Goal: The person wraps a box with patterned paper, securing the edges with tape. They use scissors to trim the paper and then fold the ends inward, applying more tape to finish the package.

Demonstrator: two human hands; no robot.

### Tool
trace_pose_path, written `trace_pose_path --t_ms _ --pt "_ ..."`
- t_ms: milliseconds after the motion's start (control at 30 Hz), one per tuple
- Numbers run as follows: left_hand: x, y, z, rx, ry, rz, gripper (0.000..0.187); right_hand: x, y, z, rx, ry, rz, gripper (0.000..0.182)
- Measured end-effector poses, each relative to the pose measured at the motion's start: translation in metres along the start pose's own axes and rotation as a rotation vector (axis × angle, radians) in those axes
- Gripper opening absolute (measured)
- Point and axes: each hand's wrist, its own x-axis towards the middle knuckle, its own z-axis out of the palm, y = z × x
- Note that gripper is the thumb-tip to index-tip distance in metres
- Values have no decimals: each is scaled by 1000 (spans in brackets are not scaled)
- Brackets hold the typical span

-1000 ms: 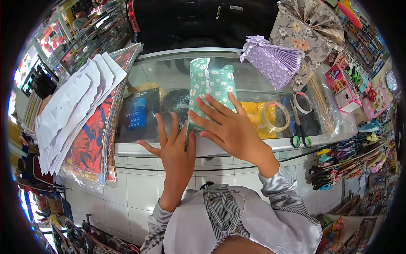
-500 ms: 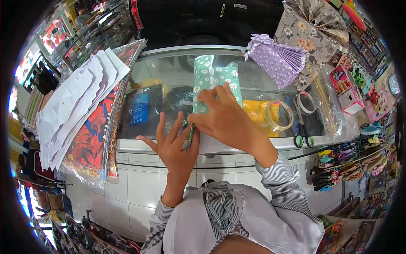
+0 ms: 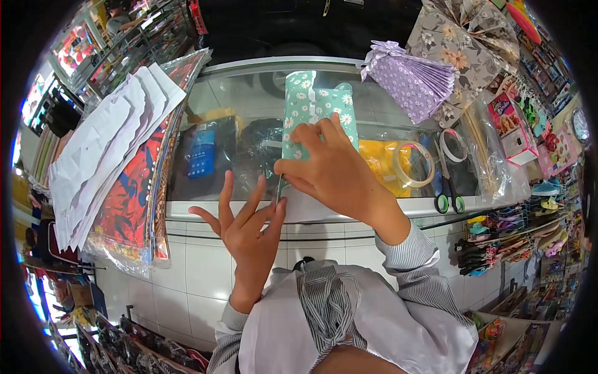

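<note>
A green daisy-print paper package (image 3: 317, 103) lies on the glass counter, with a white torn edge running down its upper part. My right hand (image 3: 339, 165) rests over its lower half, thumb and forefinger pinching the paper's left edge. Below and to the left, my left hand (image 3: 249, 234) grips the end of that thin paper edge between thumb and forefinger; its other fingers spread outward. The package's lower end is mostly hidden under my right hand.
On the glass counter (image 3: 218, 93), clear tape (image 3: 412, 176), a white tape roll (image 3: 464, 146) and scissors (image 3: 445, 184) lie right. Purple pleated paper (image 3: 411, 81) sits behind them. White sheets (image 3: 112, 143) cover wrapping paper (image 3: 134, 209) at left. A person (image 3: 121, 22) is far back.
My left hand has shifted slightly left and down, drawing away from my right hand along the paper edge. My right hand keeps its pinch. The view has tilted a little.
</note>
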Motion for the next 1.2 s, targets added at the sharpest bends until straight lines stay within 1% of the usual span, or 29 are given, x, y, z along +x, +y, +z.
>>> trace_pose_path --t_ms 167,333,367,433,467,533,567,600,633,700,733,833,867,967,1000,1033,1133,1200 --pt "2 2 -11 28 -96 76 17 -1 0 1 -11 16 -15 15" --pt "-5 1 -21 12 -140 48 18 -1 1 1 -6 44 -15 16" --pt "-7 -3 -25 8 -152 47 18 -2 2 1 -21 34 -29 19" --pt "-3 -12 -33 -166 -185 55 13 -3 5 2 -49 13 -61 27" --pt "-3 -15 -37 -251 -204 54 13 -2 4 2 -17 23 -33 31" --pt "14 -17 -29 -426 -164 63 28 0 2 -1 44 40 21 41" --pt "28 -19 -21 -516 -141 71 37 1 4 -3 171 43 57 45" --pt "40 -22 -12 -530 -156 204 54 0 8 -7 297 47 95 49" --pt "50 -20 -6 -549 -184 236 54 -2 11 -10 421 51 135 54" --pt "68 -11 3 -588 -244 302 54 -7 15 -16 644 216 161 48" --pt "75 -9 3 -461 -292 386 53 -10 17 -19 753 301 171 46" --pt "81 -18 12 -483 -458 465 49 -44 2 -41 346 200 46 36" --pt "80 -18 11 -494 -466 436 48 -54 -8 -43 263 97 69 28" --pt "77 -14 11 -547 -474 334 46 -78 -25 -22 45 -4 113 31" --pt "75 -12 10 -574 -471 285 46 -82 -26 -14 52 -12 152 39" --pt "75 -10 10 -601 -468 236 46 -85 -26 -6 29 6 157 38" --pt "75 -9 10 -571 -434 263 41 -87 -26 5 -26 55 160 34" --pt "75 -10 10 -603 -451 247 41 -85 -26 6 -33 78 155 31"
